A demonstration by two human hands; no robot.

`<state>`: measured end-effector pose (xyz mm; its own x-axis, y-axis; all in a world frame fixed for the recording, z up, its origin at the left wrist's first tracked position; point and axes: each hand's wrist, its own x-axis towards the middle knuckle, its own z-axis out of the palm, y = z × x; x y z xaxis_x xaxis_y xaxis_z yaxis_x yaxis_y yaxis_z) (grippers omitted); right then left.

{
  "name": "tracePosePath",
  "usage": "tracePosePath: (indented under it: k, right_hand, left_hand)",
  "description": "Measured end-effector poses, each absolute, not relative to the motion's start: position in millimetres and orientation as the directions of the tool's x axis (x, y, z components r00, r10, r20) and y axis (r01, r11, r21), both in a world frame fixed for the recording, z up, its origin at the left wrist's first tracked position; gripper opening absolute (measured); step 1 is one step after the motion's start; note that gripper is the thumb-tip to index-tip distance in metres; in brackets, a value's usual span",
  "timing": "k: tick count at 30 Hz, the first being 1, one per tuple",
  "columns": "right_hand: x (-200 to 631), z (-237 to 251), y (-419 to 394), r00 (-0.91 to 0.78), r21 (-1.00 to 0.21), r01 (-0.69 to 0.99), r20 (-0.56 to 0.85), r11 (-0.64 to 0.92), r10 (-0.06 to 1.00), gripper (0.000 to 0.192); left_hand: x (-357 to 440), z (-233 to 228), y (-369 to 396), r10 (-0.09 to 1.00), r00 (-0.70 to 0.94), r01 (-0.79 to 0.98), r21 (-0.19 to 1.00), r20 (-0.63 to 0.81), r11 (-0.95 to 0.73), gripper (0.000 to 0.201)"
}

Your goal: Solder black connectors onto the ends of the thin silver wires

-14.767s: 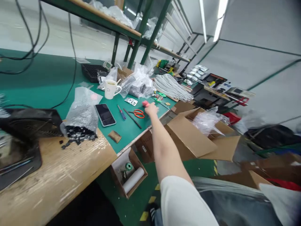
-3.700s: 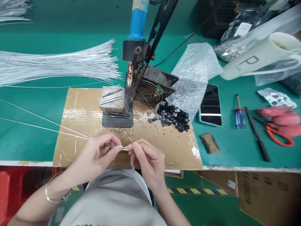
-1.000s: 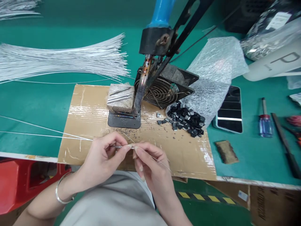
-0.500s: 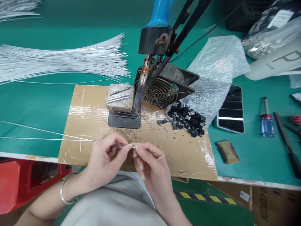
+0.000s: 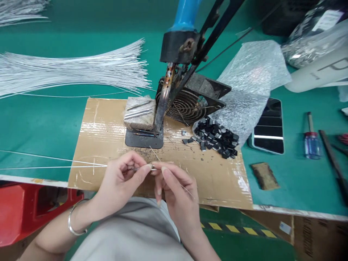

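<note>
Over cardboard [image 5: 99, 132], left fingers [image 5: 141, 174] pinch thin white wires [image 5: 94, 166], right fingers [image 5: 172, 181] a hair-fine strand [image 5: 155, 153].

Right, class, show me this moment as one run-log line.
left hand: pinching thin white wires; right hand: holding fine silvery wire; beneath: flat brown cardboard sheet; beyond: blue-handled soldering iron

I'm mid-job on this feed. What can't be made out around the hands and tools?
Head view: the small piece at the left hand; too small, partly covered by fingertips.
Head view: two white wires; hidden inside the left hand, far ends cut off by the left edge.
Head view: the thin strand; its middle is hidden by the right hand.
Head view: the blue-handled iron; top cut off by the upper edge.
</note>
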<state>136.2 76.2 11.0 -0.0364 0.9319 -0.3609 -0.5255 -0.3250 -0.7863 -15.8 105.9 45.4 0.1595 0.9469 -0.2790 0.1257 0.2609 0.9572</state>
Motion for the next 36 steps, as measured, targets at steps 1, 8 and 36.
tracePosePath:
  k: [1, 8, 36]
  right_hand:
    - [136.7, 10.9, 76.2, -0.038, -0.792, -0.521, -0.351, -0.318, 0.935, 0.017]
    - [138.0, 11.2, 77.4, -0.022, -0.792, -0.521, -0.36, -0.318, 0.933, 0.022]
    - [137.9, 12.6, 79.0, 0.013, -0.815, -0.457, -0.407, -0.357, 0.913, 0.013]
  left_hand:
    - [-16.3, 46.2, 106.3, 0.946, 0.16, 0.132, 0.956, -0.283, 0.264, 0.019]
    - [-16.4, 44.9, 106.7, 0.949, 0.152, 0.147, 0.956, -0.276, 0.255, 0.019]
    - [-21.0, 32.9, 95.9, 0.985, 0.146, 0.394, 0.919, -0.093, 0.028, 0.01]
